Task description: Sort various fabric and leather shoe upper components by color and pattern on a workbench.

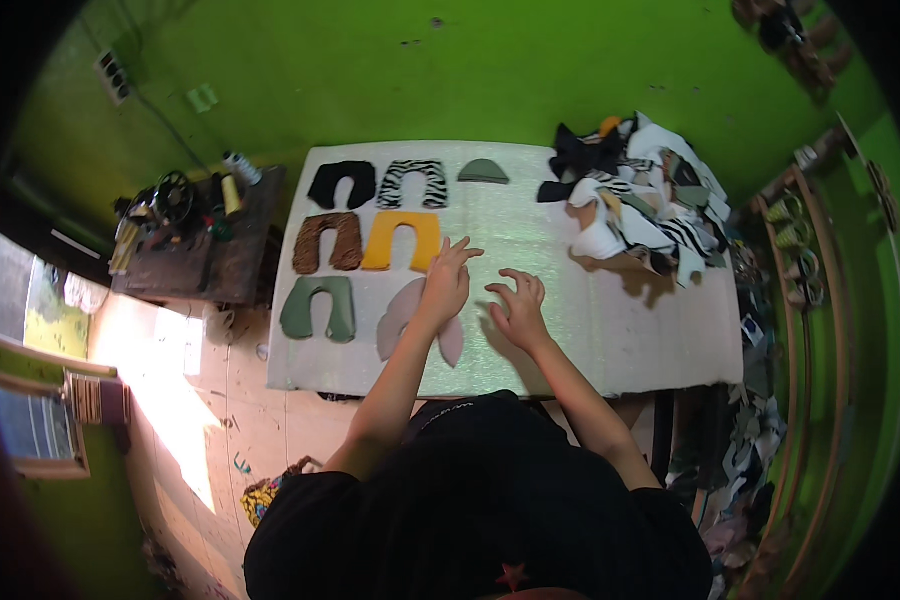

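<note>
My left hand (450, 280) is over the middle of the table, fingers apart, with nothing in it. Its fingertips are just right of a yellow U-shaped fabric piece (402, 230). A pink curved piece (398, 310) lies partly hidden under my left forearm. To the right, my right hand (520, 308) hovers with loosely spread, bent fingers and holds nothing. Other U-shaped pieces lie in rows on the left: black (322, 185), zebra-striped (390, 184), brown patterned (310, 245) and green (302, 308). A small green half-round piece (483, 172) lies near the far edge.
A heap of mixed fabric scraps (650, 200) covers the table's (650, 340) far right part. On the left stands a dark workbench (190, 265) with a sewing machine (175, 198) and thread cones (232, 194). A wooden rack (795, 290) and more scraps (755, 440) are at the right.
</note>
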`<state>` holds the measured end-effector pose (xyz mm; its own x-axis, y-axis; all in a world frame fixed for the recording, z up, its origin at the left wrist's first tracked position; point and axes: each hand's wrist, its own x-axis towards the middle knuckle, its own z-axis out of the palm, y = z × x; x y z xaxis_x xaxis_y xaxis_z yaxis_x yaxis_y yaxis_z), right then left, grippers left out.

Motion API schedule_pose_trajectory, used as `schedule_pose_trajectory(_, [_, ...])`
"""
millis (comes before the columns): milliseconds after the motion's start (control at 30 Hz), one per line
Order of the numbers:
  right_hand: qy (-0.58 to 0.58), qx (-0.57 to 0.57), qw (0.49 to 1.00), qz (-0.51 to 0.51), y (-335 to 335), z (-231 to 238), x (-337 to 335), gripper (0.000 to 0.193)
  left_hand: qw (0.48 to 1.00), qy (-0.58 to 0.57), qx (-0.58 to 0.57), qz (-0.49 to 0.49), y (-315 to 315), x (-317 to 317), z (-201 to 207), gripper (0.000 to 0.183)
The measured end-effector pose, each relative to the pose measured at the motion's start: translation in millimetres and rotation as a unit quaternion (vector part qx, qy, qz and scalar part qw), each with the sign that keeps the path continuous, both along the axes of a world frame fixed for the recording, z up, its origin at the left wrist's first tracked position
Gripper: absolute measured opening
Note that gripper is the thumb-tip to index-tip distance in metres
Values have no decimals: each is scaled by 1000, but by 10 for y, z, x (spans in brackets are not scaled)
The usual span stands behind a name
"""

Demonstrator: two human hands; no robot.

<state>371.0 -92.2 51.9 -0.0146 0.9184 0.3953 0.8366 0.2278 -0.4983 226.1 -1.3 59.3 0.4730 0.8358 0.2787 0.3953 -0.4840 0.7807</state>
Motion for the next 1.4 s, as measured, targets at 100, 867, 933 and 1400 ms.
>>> schedule_pose_trajectory(100, [2,13,996,-83,-211,54,483,24,996,-23,-48,-70,-139,492,72,36])
schedule_pose_trajectory(867, [-29,99,935,-340,183,907,3270,35,954,71,186,-224,10,3157,430,54])
schedule_pose_trajectory(933, [-66,33,938,-338,318,885,3491,39,960,103,169,-201,-7,3175,414,47])
schedule_pose_trajectory(1400, [-53,7,941,-336,588,808,3958,26,968,79,134,-195,-116,3125,233,28])
